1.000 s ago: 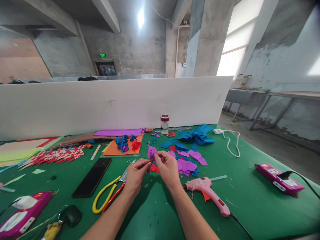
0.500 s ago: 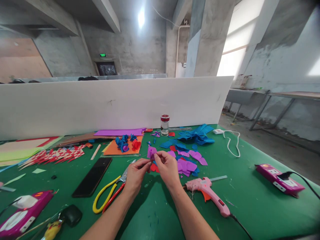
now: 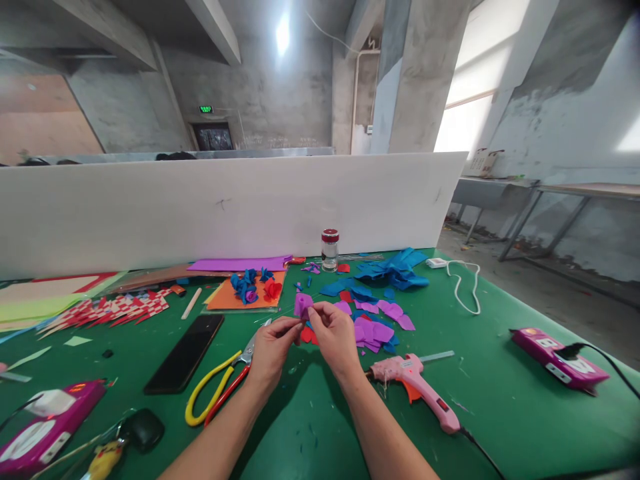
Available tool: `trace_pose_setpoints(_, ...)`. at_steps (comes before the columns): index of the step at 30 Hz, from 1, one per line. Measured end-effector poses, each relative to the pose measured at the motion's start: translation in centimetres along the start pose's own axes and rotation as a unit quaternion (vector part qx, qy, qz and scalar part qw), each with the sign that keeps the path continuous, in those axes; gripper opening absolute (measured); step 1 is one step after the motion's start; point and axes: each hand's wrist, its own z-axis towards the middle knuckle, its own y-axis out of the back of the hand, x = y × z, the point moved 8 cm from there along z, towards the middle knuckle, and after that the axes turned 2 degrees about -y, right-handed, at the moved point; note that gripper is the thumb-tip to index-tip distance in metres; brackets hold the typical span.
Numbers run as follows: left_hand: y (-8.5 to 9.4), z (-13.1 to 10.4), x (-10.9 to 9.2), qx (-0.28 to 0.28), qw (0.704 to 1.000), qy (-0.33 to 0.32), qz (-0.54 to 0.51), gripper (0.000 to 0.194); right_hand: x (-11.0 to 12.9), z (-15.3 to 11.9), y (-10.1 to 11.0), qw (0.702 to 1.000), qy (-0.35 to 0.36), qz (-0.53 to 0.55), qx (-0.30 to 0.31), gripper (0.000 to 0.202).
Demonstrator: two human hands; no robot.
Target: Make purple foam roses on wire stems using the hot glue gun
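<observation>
A small rolled purple paper flower (image 3: 303, 306) is held up between my two hands over the green table. My left hand (image 3: 273, 347) is closed, its thumb and forefinger pinching at the flower's base. From the other side my right hand (image 3: 336, 333) pinches the flower's lower edge, the fingertips of both hands touching or nearly so. The exact base is hidden behind the fingers. Loose purple paper petals (image 3: 373, 331) lie just right of my right hand, with red paper pieces (image 3: 307, 335) beneath the fingertips. Pliers with yellow and red handles (image 3: 220, 393) lie beside my left wrist.
A pink glue gun (image 3: 417, 387) lies right of my right forearm, its cord running to the front. A black phone (image 3: 184, 355) lies to the left. Behind stand a red-lidded glass jar (image 3: 329, 250) and a white board (image 3: 240, 213). Finished paper flowers (image 3: 245, 287) sit on orange paper.
</observation>
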Motion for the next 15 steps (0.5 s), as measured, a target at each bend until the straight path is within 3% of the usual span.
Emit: trace_pose_setpoints(15,-0.04,-0.10,-0.19,-0.007,1.000,0.009,0.002,0.013,-0.04,-0.18,-0.05,0.999,-0.025,0.033,-0.002,0.027)
